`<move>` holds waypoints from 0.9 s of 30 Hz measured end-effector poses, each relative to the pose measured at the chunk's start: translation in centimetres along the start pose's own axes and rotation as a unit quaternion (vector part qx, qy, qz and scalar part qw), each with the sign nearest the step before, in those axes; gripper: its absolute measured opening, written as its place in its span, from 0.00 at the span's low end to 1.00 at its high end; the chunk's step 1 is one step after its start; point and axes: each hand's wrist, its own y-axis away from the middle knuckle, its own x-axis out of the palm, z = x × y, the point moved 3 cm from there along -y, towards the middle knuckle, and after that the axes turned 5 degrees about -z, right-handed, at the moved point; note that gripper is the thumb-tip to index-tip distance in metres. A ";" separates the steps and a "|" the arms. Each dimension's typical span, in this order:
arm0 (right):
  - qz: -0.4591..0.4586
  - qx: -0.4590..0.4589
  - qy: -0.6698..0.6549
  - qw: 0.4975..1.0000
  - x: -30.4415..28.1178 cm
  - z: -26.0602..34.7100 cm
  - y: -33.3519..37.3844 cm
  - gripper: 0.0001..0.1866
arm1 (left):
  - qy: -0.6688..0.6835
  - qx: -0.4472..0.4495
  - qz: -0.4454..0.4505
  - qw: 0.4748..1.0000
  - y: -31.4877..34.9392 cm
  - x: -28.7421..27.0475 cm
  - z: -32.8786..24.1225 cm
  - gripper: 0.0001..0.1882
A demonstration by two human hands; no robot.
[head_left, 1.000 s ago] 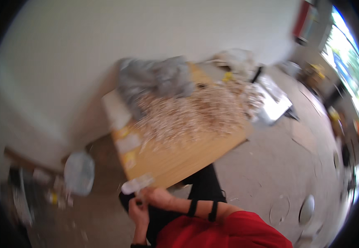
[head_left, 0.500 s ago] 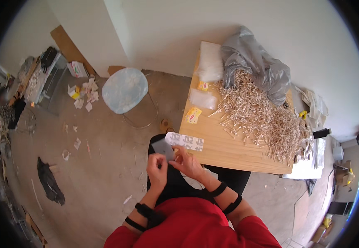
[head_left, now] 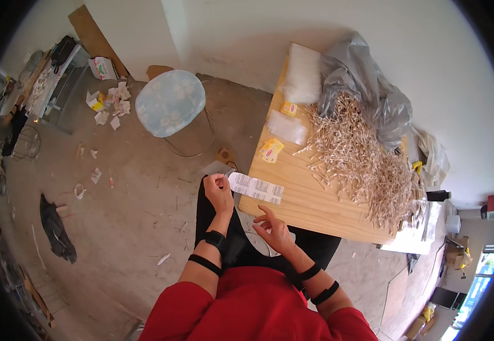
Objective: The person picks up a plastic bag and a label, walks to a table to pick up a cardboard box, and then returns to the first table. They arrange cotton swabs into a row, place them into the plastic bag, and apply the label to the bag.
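Note:
My left hand (head_left: 218,193) is closed in a pinch on a small translucent plastic bag (head_left: 215,168), which sticks out beyond my fingertips over my lap. Beside that hand, a white label sheet (head_left: 256,188) with blocks of dark print lies at the table's near left corner, partly past the edge. My right hand (head_left: 273,230) hovers at the front edge of the table, fingers apart and nothing visible in them. Yellow printed cards (head_left: 271,150) lie on the table behind the sheet.
Cotton swabs (head_left: 355,159) form a big heap on the wooden table (head_left: 309,211), spilling from a grey plastic bag (head_left: 366,85). Stacks of clear bags (head_left: 287,127) sit along its left side. A stool with a light blue cover (head_left: 170,103) stands left; scraps (head_left: 123,99) litter the floor.
My hands have drawn apart: the left has moved up and forward with the plastic bag, while the right has let go and shifted right, opening its fingers. The view has tilted slightly.

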 end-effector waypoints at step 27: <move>0.169 -0.041 0.091 0.981 2.4 -2.6 -19.0 0.18 | 0.009 0.016 0.081 0.997 3.8 -4.0 -2.3 0.37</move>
